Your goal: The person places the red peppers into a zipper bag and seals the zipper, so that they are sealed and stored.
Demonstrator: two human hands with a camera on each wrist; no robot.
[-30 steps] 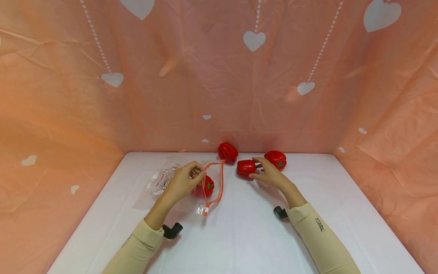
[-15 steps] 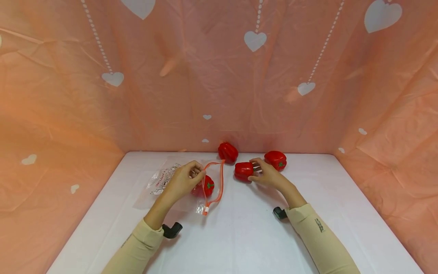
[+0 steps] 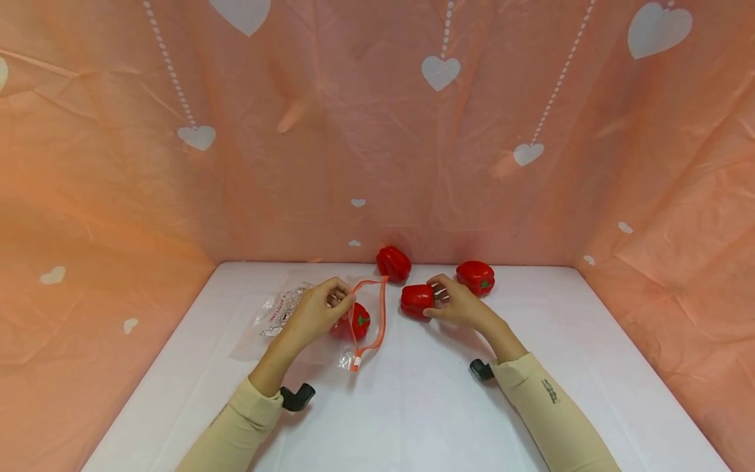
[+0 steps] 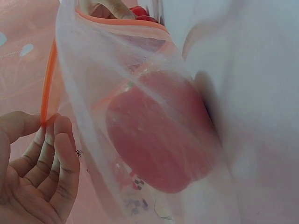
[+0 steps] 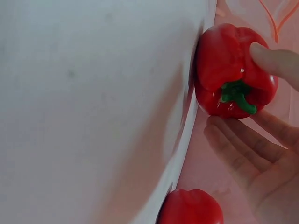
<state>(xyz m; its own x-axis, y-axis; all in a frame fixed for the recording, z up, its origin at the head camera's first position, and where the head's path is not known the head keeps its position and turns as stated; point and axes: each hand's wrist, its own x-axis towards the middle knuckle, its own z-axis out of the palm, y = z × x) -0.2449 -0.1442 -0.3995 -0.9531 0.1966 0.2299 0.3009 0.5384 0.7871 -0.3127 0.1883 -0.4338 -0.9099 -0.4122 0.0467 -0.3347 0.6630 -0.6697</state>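
Note:
A clear plastic zip bag (image 3: 309,355) with an orange zip edge lies on its side, its mouth facing right. My left hand (image 3: 312,311) pinches the orange edge, as the left wrist view also shows. Inside the bag rests one red bell pepper (image 4: 159,135), seen through the film. Right of the bag mouth, my right hand (image 3: 463,305) grips a second red bell pepper (image 3: 416,299) between thumb and fingers. Its green stem (image 5: 238,95) faces the palm in the right wrist view, and the pepper sits at the tabletop.
Two more red bell peppers stand toward the back of the white table (image 3: 413,406): one at the rear edge (image 3: 393,263), the other behind the right hand (image 3: 475,277). Peach cloth (image 3: 377,151) with white hearts walls the back and sides.
My right hand has shifted left and slightly nearer, bringing its pepper closer to the bag mouth. My left hand and the bag have stayed put.

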